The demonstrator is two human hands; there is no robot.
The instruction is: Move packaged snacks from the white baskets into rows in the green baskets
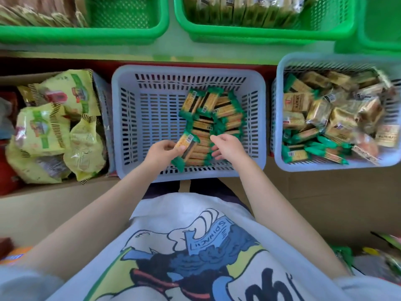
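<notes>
A white basket (130, 118) stands in front of me with a heap of green-and-yellow cracker packs (219, 114) in its right half. My left hand (162, 152) grips a small stack of these packs (187, 146) at the basket's near side. My right hand (227, 147) hovers beside that stack with fingers loosely bent, holding nothing that I can see. A second white basket (280, 118) on the right is full of mixed snack packs (334, 114). Two green baskets, one at the back left (86, 33) and one at the back middle (260, 35), hold rows of packs.
A cardboard box (54, 190) at the left holds large yellow-green bags (56, 127). A third green basket (382, 29) shows at the far right edge. Loose packets (386, 255) lie at the lower right. My shirt fills the bottom of the view.
</notes>
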